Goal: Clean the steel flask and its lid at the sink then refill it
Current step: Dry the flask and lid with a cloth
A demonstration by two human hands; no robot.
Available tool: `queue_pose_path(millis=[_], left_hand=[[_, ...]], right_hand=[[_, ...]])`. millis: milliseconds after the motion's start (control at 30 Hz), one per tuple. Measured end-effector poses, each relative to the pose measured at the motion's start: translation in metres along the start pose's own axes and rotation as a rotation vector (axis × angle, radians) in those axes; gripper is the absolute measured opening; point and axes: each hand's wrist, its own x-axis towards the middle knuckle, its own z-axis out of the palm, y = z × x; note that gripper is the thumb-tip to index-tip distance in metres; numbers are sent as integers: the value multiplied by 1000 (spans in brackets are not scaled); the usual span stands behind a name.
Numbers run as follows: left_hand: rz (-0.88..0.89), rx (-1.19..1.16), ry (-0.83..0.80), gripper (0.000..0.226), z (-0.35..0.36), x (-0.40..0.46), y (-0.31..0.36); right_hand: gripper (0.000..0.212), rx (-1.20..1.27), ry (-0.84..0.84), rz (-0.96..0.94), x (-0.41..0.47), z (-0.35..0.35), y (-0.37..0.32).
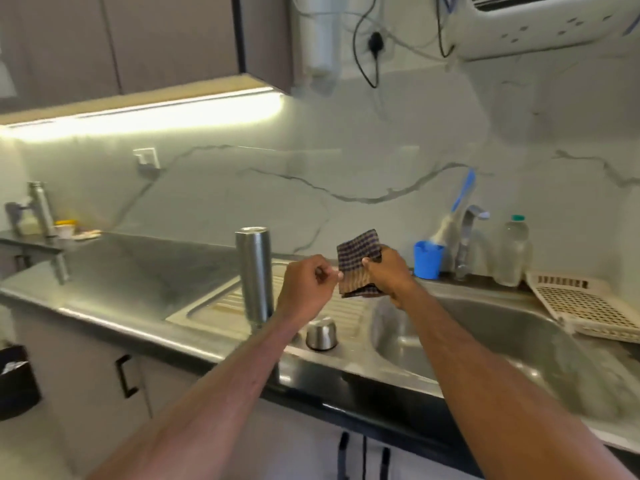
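Holding a checked cloth (358, 263) above the drainboard, we have our right hand (388, 273) clamped on its far side while our left hand (306, 289) pinches the near edge with curled fingers. The steel flask (254, 277) stands upright on the drainboard of the sink (485, 341), just left of our left wrist, and its lid (321, 334) sits near the front edge, close beside it. We judge this the wiping or drying step. Next, we would free one grip to take up the flask and rub it with the cloth.
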Motion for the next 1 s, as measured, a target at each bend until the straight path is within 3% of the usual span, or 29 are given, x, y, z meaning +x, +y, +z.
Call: queue_pose_path(millis=[200,267,367,467,733,1000], left_hand=[[-294,68,290,54,-68,-7,-38],[-397,90,276,74,-79,-1,-54],[-503,46,122,98,-86,7,-69],[-519,-41,29,92,-82,13,-73],[-517,26,46,81,-66,30,-82],[-251,15,67,81,-1,83,-18]], right_hand=[[24,75,-32,-5,-15,44,-39],[23,86,-30,1,-15,52,-40],[20,130,-45,15,-15,58,-40],[14,199,-67,38,-10,62,-36],[14,334,-70,142,9,65,-10],[7,361,23,257,14,5,55]])
